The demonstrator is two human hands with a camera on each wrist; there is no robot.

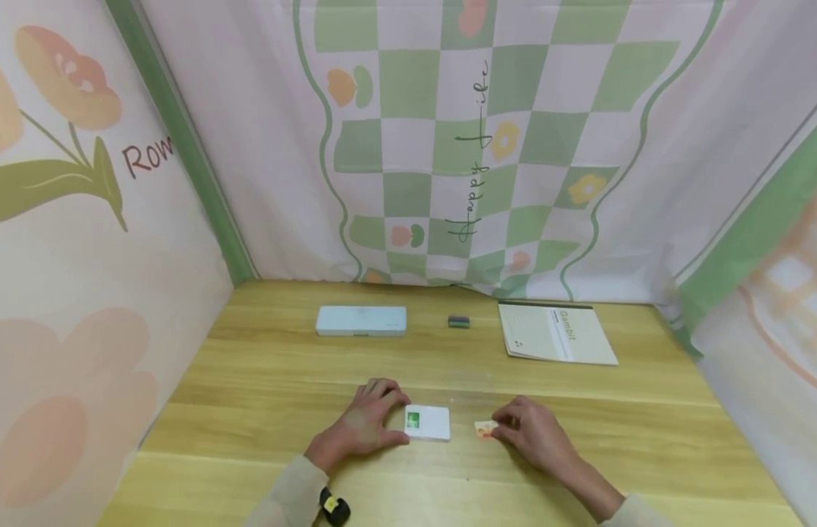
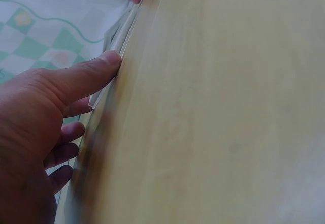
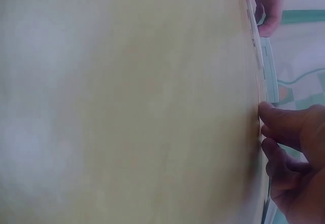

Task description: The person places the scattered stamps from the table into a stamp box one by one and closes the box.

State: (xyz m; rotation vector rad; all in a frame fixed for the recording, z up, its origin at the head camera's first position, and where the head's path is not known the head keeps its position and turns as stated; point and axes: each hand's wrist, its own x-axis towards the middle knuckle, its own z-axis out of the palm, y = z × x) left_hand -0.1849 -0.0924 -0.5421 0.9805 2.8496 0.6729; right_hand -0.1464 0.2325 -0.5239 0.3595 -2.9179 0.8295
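A flat white rectangular pad (image 1: pixel 435 424) lies on the table, with a green stamp-like square (image 1: pixel 413 420) near its left end. My left hand (image 1: pixel 364 423) holds the pad's left end between thumb and forefinger. In the left wrist view the thumb (image 2: pixel 94 74) lies against the pad's near edge, the other fingers behind it. To the right of the pad, my right hand (image 1: pixel 535 433) pinches a small cream-and-orange paper piece (image 1: pixel 484 429) by its right side, low over the table. From the right wrist that piece is seen almost edge-on.
Along the back stand a pale blue pencil case (image 1: pixel 361 320), a small dark multicoloured block (image 1: pixel 458 322) and a beige notebook (image 1: pixel 556 333) marked Gambit. A faint transparent sheet (image 1: pixel 471 384) lies behind the pad. Patterned curtains (image 1: pixel 408 146) enclose the wooden table (image 1: pixel 250 410).
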